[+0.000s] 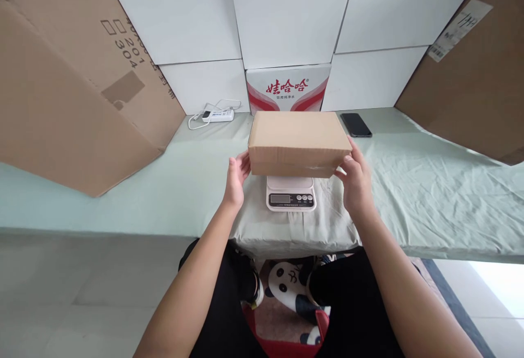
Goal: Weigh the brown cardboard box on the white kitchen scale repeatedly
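We see bare forearms with no sleeves, watch or rings down to our left hand [236, 177] and right hand [357, 183], black trousers [360, 303] over both legs, and dark shoes with white soles [250, 284].

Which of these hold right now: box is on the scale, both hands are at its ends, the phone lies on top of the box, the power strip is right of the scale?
1. The cardboard box sits over the scale. True.
2. The left hand and right hand are at its two ends. True.
3. The phone lies on the box. False: it lies on the cloth behind the box's right end.
4. The power strip is right of the scale. False: it is far left, by the white boxes.
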`<state>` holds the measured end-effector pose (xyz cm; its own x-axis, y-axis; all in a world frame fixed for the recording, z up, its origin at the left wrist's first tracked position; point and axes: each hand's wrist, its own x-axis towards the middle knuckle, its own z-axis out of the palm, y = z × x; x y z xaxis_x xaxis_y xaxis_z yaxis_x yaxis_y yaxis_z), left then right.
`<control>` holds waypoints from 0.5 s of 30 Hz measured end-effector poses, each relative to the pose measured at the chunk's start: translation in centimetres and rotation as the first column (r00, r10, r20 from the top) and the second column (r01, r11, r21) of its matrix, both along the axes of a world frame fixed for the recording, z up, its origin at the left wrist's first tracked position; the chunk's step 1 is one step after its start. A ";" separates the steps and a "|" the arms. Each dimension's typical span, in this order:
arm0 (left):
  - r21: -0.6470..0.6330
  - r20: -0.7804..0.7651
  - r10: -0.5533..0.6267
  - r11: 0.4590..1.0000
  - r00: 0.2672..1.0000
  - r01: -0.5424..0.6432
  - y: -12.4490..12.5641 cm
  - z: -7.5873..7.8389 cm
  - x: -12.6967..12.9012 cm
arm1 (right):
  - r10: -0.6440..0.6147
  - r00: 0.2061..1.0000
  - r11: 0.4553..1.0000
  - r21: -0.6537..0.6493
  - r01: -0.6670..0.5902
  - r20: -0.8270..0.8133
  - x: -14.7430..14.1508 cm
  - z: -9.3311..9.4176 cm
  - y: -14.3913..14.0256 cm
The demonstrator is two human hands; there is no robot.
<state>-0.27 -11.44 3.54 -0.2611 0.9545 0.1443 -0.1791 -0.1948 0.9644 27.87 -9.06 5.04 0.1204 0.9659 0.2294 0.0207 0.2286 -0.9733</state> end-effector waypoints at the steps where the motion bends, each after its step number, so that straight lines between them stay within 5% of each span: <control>1: 0.039 0.006 -0.011 0.999 1.000 0.011 0.3 0.2 0.1 | 0.002 1.000 1.000 0.030 -0.003 0.018 0.0 0.2 0.5; 9: 0.203 0.021 0.030 0.979 0.999 -0.034 6.0 1.8 0.5 | -0.029 0.992 0.967 0.254 -0.002 0.119 -1.8 1.7 8.0; 15: 0.144 -0.006 -0.005 0.990 1.000 0.006 10.3 -0.7 0.6 | -0.060 0.981 0.949 0.315 -0.001 0.183 -1.8 -0.2 12.1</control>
